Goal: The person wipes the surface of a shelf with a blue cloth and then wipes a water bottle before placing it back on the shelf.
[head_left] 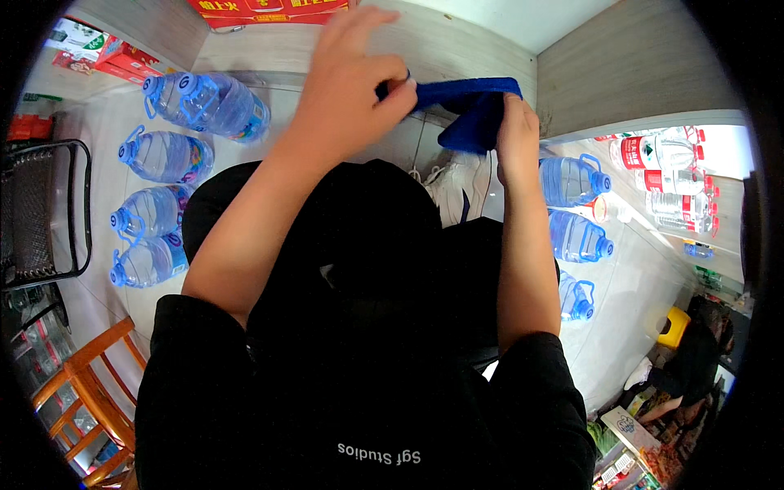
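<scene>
A dark blue cloth is stretched between my two hands above the floor, in front of a low shelf. My left hand pinches its left end between thumb and forefinger. The other fingers of that hand are raised and slightly blurred. At the cloth's right edge, my right hand grips it from the side. From there a folded part hangs down between the hands, just above a white shoe on my foot.
Large water bottles with blue handles stand on the tiled floor to my left, and more bottles to my right. Red boxes sit on the shelf ahead. A wooden chair is at lower left; another person is at far right.
</scene>
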Demonstrator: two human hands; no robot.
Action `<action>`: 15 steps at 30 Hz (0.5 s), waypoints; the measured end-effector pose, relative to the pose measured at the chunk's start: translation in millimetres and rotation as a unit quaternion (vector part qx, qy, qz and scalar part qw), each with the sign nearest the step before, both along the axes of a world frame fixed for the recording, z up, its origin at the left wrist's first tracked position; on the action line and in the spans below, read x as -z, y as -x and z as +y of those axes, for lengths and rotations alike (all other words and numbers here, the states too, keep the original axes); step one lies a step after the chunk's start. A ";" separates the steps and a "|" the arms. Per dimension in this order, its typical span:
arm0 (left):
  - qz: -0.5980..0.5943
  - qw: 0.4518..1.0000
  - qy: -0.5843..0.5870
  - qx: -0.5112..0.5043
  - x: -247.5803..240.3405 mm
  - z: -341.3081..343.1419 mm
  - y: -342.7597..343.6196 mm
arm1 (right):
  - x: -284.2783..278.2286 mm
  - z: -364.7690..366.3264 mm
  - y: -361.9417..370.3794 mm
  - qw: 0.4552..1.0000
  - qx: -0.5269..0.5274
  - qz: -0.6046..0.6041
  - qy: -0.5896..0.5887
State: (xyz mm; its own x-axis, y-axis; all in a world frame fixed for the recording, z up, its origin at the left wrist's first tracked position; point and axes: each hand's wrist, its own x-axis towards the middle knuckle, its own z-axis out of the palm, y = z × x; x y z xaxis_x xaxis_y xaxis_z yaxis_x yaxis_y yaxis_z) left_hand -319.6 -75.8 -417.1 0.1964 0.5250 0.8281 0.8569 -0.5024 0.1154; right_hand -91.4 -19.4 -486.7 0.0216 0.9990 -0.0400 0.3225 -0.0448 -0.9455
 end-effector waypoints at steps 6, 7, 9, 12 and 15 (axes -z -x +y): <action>-0.329 0.780 0.498 0.188 56.2 1.7 -21.5 | -19.6 -11.3 18.8 0.934 0.009 0.290 0.209; -0.378 0.714 0.541 0.235 57.9 2.4 -24.7 | -21.3 -13.6 19.6 0.913 -0.006 0.350 0.208; -0.426 0.638 0.577 0.280 53.0 3.3 -24.8 | -22.6 -15.0 14.2 0.920 -0.013 0.345 0.185; -0.440 0.625 0.615 0.193 44.6 8.0 -15.7 | -32.3 -14.1 11.0 0.874 0.029 0.455 0.165; -0.303 0.851 0.422 0.074 61.5 9.1 -19.2 | -32.5 -12.4 1.2 0.846 -0.044 0.501 0.177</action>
